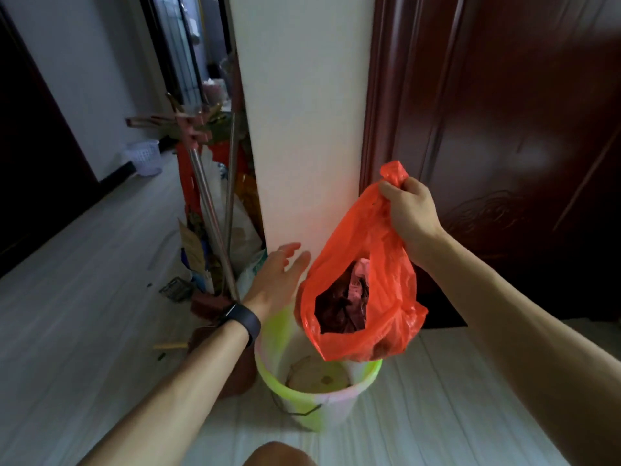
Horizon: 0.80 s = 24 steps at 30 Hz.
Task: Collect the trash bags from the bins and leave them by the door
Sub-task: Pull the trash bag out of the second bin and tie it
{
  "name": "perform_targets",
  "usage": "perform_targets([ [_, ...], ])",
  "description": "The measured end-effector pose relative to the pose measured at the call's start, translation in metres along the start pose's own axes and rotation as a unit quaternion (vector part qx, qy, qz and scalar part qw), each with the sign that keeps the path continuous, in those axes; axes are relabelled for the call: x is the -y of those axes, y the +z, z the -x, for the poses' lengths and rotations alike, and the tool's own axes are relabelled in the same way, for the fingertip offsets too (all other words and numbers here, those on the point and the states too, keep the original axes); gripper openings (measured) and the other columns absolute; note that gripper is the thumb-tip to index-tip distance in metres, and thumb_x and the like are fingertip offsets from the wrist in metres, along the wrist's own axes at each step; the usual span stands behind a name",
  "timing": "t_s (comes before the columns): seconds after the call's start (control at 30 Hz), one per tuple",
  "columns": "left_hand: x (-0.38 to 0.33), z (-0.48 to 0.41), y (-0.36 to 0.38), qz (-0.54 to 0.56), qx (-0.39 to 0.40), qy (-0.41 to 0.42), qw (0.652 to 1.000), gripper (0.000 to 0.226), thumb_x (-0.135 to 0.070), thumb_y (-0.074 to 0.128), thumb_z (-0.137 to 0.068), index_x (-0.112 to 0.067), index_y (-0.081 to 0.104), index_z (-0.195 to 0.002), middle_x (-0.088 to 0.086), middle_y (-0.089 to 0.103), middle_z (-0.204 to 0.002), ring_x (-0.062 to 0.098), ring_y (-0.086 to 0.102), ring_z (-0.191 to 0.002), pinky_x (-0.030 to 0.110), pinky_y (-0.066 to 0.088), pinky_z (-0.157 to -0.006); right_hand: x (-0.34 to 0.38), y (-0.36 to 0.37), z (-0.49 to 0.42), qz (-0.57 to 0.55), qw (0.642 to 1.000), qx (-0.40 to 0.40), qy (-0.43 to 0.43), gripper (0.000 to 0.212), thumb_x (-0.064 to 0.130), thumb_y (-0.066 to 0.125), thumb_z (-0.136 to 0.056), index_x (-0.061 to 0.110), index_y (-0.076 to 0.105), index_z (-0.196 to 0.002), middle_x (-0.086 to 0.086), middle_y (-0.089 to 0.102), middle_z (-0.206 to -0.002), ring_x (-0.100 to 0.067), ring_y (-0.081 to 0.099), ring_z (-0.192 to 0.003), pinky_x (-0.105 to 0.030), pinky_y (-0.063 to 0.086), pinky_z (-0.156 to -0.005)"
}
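The right hand [408,210] clenches the bunched top of the red bag [364,264], fingers curled round 1 gathered side. The other side of the mouth sags open, showing dark trash and a pale scrap inside. The bag hangs over the far rim of the bin [302,412]; I cannot tell whether its bottom touches that rim. The left hand [280,280] is released, fingers straight and spread, just beside the bag's left side and holding nothing, with a dark band [240,319] on its wrist.

To do this step well, I judge the left hand should catch the loose lip and bring it up into the right hand's grip, closing the mouth before the bag travels. Lift straight up until the bottom clears the rim, or the light bin may tip. The plastic looks thin, so no yanking.

The bin stands on the floor [100,264] at the foot of the wall [302,112], something flat and tan in its bottom. The door [504,129] is just right of the wall, near the bag. Left of the bin, 2 poles [215,210] lean amid clutter, crowding the left hand's side. A basket [144,158] stands well apart by the far wall
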<state>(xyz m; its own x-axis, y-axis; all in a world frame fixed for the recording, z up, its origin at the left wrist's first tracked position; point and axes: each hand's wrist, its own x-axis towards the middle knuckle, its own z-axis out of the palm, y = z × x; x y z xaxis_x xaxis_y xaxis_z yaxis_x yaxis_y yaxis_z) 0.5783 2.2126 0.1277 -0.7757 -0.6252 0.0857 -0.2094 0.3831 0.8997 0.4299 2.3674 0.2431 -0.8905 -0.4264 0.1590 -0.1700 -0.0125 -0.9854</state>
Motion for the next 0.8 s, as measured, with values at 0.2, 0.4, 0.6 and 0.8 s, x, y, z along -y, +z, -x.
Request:
perform_targets([
  [0.2, -0.120, 0.021, 0.031, 0.000, 0.088, 0.152, 0.984, 0.112, -0.074, 0.069, -0.059, -0.033, 0.022, -0.152, -0.009, 0.029, -0.155, 0.007, 0.031, -0.138, 0.030, 0.030, -0.110, 0.040, -0.053, 0.010, -0.015, 0.999, 0.006, -0.028, 0.011, 0.023, 0.060, -0.090, 0.017, 0.062, -0.080, -0.002, 0.063, -0.067, -0.019, 0.061, -0.058, -0.036, 0.050, -0.061],
  [0.4, -0.166, 0.018, 0.118, 0.050, 0.177, 0.161, 0.970, 0.135, -0.054, 0.090, -0.055, -0.047, -0.007, -0.149, -0.011, 0.049, -0.144, 0.003, 0.049, -0.130, 0.038, 0.038, -0.113, 0.038, -0.118, 0.030, 0.001, 1.000, -0.004, -0.021, 0.014, 0.022, 0.063, -0.092, 0.015, 0.066, -0.080, -0.007, 0.067, -0.070, -0.025, 0.065, -0.067, -0.041, 0.053, -0.068],
  [0.6, -0.153, 0.032, 0.211, 0.068, 0.217, 0.111, 0.967, 0.092, -0.058, 0.085, -0.048, -0.036, 0.049, -0.129, -0.010, 0.068, -0.114, 0.004, 0.066, -0.101, 0.035, 0.053, -0.095, -0.013, -0.202, 0.054, 0.051, 0.997, -0.053, 0.036, 0.023, 0.023, 0.061, -0.096, 0.004, 0.068, -0.085, -0.011, 0.064, -0.073, -0.022, 0.059, -0.065, -0.032, 0.046, -0.061],
  [0.8, -0.084, 0.046, 0.282, -0.068, 0.235, 0.065, 0.967, 0.041, -0.059, 0.055, -0.086, -0.021, 0.067, -0.076, 0.004, 0.074, -0.083, 0.020, 0.071, -0.085, 0.032, 0.047, -0.067, -0.117, -0.267, 0.098, 0.214, 0.965, -0.027, 0.148, 0.037, 0.030, 0.050, -0.100, 0.003, 0.071, -0.086, -0.005, 0.066, -0.070, -0.019, 0.059, -0.060, -0.034, 0.047, -0.062],
])
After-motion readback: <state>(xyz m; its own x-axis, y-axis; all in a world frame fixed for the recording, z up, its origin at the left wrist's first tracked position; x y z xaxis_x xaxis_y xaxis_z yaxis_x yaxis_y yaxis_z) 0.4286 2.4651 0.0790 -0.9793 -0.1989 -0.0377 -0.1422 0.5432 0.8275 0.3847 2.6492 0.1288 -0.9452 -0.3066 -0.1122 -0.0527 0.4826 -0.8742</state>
